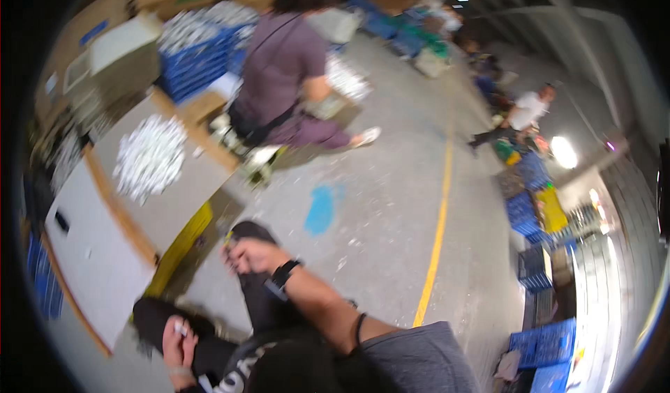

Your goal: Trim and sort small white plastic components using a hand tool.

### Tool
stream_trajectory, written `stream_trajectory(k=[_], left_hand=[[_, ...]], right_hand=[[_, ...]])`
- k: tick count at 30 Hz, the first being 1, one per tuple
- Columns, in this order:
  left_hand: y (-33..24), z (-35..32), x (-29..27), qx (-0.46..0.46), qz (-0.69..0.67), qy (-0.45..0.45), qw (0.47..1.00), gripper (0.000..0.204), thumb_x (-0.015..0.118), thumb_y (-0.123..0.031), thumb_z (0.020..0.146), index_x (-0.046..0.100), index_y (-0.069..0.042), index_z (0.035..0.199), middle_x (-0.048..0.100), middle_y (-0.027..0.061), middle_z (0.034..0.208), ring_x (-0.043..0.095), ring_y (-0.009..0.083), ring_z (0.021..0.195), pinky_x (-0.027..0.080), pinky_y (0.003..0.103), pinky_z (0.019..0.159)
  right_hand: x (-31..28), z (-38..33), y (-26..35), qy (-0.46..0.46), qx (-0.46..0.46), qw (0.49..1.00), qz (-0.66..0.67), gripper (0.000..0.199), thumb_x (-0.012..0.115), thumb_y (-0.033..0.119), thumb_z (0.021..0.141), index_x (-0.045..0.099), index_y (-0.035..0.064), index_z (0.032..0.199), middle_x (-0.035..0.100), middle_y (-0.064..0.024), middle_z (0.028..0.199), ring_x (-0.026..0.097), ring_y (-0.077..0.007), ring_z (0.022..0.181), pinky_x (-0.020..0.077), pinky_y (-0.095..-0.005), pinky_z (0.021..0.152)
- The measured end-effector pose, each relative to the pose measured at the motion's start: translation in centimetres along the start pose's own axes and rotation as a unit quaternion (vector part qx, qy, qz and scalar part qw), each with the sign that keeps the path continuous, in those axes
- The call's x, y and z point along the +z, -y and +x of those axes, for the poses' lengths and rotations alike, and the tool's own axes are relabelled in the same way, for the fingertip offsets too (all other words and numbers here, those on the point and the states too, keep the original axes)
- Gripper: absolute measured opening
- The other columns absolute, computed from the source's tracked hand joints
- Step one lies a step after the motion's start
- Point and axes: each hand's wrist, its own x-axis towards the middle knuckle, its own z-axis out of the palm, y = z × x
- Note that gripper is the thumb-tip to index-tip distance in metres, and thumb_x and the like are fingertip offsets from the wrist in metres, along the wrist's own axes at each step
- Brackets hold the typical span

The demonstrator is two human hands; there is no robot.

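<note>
My left hand (178, 345) rests by my left leg, its fingers closed around a small white piece (181, 329). The kind of that piece is too small to tell. My right hand (252, 256), with a dark watch at its wrist, is held over my right knee. Its fingers are curled round something small with a yellowish tip, blurred and mostly hidden in the grip. To the left stands a low work table with a wooden rim (120, 210); a heap of small white pieces (149, 157) lies on its grey part, apart from both hands.
A small black object (62, 221) lies on the table's white part. Ahead, a person in purple (283, 72) sits beside blue crates (195, 59) filled with white pieces. A yellow line (438, 232) runs along the floor. Another person (523, 112) is near stacked crates at right.
</note>
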Motion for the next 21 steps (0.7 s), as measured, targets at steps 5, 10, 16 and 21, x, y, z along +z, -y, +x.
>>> stream_trajectory(k=[5,10,16,21], left_hand=[[0.6,1.4,1.5,0.003,-0.004,0.015,1.000,0.019,0.056,-0.012,0.090,0.049,-0.006,0.107,0.056,0.0075,0.088,0.056,0.0150,0.067,0.055,0.030,0.058],[0.4,2.2,0.7,0.012,0.003,0.012,1.000,0.020,0.057,-0.010,0.089,0.050,-0.005,0.107,0.060,0.0099,0.089,0.057,0.0153,0.065,0.054,0.029,0.056],[-0.5,1.6,0.2,-0.011,-0.011,0.012,1.000,0.022,0.059,-0.010,0.087,0.053,-0.003,0.107,0.061,0.0123,0.088,0.058,0.0187,0.069,0.051,0.031,0.058],[-0.3,1.8,0.1,-0.024,-0.060,0.035,0.997,0.025,0.058,-0.004,0.085,0.055,0.003,0.109,0.062,0.0178,0.090,0.060,0.0233,0.073,0.055,0.037,0.064]], right_hand=[[-1.4,-1.2,0.7,0.021,0.013,0.999,0.027,0.029,0.049,0.002,0.081,0.051,0.0084,0.110,0.057,-0.0056,0.093,0.059,-0.0200,0.084,0.0513,-0.0429,0.078],[-0.7,-0.5,1.6,-0.004,0.022,1.000,0.005,0.034,0.048,0.004,0.085,0.050,0.0110,0.118,0.056,-0.0070,0.103,0.059,-0.0214,0.093,0.0495,-0.0448,0.083],[-0.8,0.6,1.1,0.015,0.037,0.999,0.015,0.037,0.049,0.008,0.089,0.047,0.0141,0.125,0.057,-0.0059,0.106,0.058,-0.0214,0.097,0.0487,-0.0457,0.085],[-1.8,0.4,0.9,-0.032,0.036,0.999,-0.007,0.032,0.046,0.007,0.091,0.047,0.0105,0.123,0.057,-0.0056,0.102,0.058,-0.0203,0.094,0.0505,-0.0439,0.082]])
